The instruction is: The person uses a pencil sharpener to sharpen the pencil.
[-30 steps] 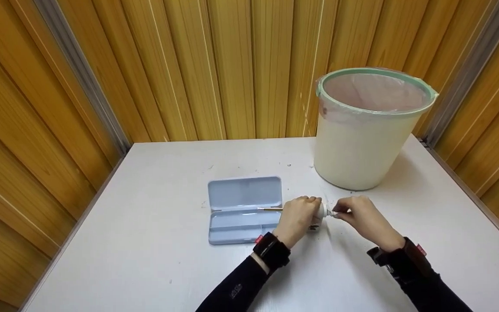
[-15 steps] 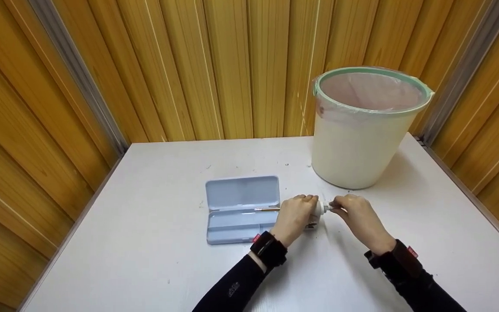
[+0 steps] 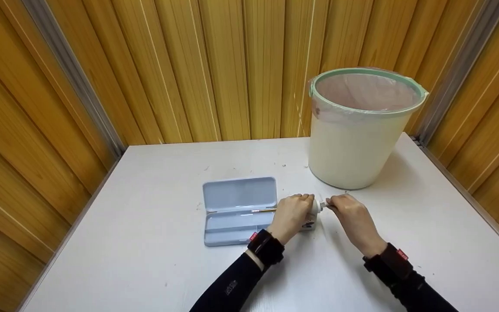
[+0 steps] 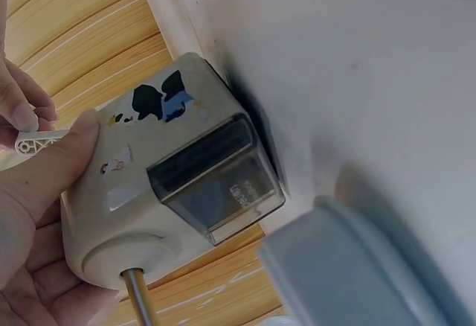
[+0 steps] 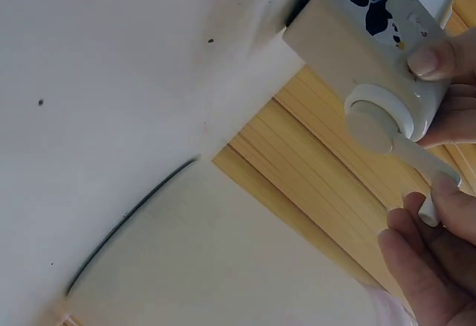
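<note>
My left hand [image 3: 292, 216] grips the body of a white crank pencil sharpener [image 4: 149, 162] with penguin stickers and a clear shavings drawer [image 4: 219, 184]. A pencil [image 4: 139, 300] sticks out of its hole, pointing left over the pencil case in the head view. On the sharpener's other end, my right hand [image 3: 353, 219] pinches the crank handle [image 5: 418, 156] near its knob, thumb and fingers curled around it. An open light-blue pencil case [image 3: 231, 219] lies just left of the sharpener, its lid folded back; the left hand and wrist cover its right end.
A tall cream bin [image 3: 355, 147] with a green rim and a plastic liner stands at the back right, beyond the right hand. Yellow wood-look panels [image 3: 223, 69] enclose the white table [image 3: 145, 216] at the back and sides. Small dark specks lie on the tabletop.
The right hand has shifted and turned slightly with the crank handle, its wrist swinging left. The left hand keeps its grip on the sharpener. The whole head view drifts slightly left.
</note>
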Demonstrator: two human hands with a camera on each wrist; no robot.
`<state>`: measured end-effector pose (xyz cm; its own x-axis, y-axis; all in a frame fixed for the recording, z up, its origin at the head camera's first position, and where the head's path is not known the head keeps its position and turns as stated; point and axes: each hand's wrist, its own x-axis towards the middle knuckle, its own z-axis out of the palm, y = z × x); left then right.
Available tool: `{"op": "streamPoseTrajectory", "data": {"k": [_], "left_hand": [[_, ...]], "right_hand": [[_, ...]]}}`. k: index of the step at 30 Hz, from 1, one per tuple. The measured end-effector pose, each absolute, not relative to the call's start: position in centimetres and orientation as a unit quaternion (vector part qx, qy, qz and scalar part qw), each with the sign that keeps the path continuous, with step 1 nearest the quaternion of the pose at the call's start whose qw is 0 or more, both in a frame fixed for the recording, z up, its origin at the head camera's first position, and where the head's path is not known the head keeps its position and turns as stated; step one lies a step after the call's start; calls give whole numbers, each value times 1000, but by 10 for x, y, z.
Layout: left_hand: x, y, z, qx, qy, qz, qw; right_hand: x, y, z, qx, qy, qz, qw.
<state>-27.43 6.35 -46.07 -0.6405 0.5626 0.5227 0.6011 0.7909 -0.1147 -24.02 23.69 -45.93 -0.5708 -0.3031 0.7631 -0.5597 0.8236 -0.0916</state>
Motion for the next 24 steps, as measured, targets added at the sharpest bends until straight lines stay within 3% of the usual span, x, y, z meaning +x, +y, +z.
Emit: {"op": "streamPoseTrajectory", "data": {"k": [16,24], "left_hand": [[-276,56,-459,-343,-900,-11,270],[-272,59,-465,-352,-891,-25,286]], "right_hand": [[-257,231,-461,239,-868,147,410],[-281,232,-462,210,-892,194,349]]}}
